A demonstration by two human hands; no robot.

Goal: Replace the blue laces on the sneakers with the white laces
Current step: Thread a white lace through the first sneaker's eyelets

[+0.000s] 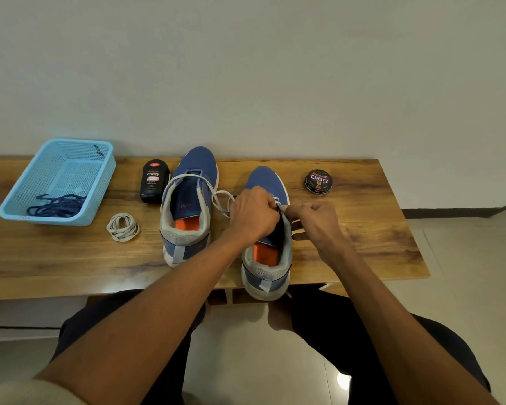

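Two blue sneakers stand on the wooden table [56, 258], heels toward me. The left sneaker [192, 200] has a white lace hanging loose at its right side. Over the tongue of the right sneaker [268, 258] my left hand [253, 214] curls its fingers round a white lace [276, 200]. My right hand [311, 220] pinches the same lace just to the right. A coiled white lace [122, 227] lies left of the sneakers. Blue laces [57, 206] lie in the light blue basket [105, 176].
A black liquid polish bottle [154, 180] stands beside the left sneaker's toe. A round polish tin [318, 181] sits at the back right. The right sneaker's heel overhangs the table's front edge. My knees are under the table, with tiled floor below.
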